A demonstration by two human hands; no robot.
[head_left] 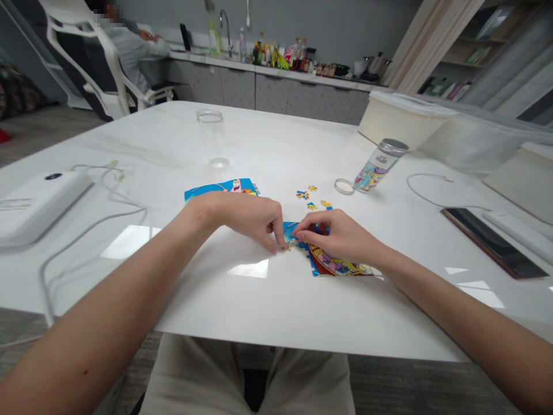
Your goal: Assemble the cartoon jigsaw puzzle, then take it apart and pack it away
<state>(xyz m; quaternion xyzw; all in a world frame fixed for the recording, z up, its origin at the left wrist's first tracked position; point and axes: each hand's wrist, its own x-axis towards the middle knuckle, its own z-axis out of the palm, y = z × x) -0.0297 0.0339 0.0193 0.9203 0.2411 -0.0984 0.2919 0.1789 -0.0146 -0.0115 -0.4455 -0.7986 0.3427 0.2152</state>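
Observation:
A partly joined jigsaw puzzle (341, 265), blue with a colourful cartoon picture, lies flat on the white table. Over its upper left part, my right hand (337, 230) is closed in a pinch at a blue puzzle piece, mostly hidden by the fingers. My left hand (254, 216) is curled, its index fingertip on a small puzzle piece (289, 248) at the puzzle's left edge. Behind my left wrist lies a blue picture card (246, 185), partly covered. Several loose puzzle pieces (302, 195) are scattered beyond my hands.
A printed canister (380, 166) stands on the right, beside a clear ring-shaped lid (344, 186). Farther back is a clear jar (211, 138). A phone (492, 242) lies at right, a white device (38, 202) with cables at left. A person (136, 52) sits beyond the table.

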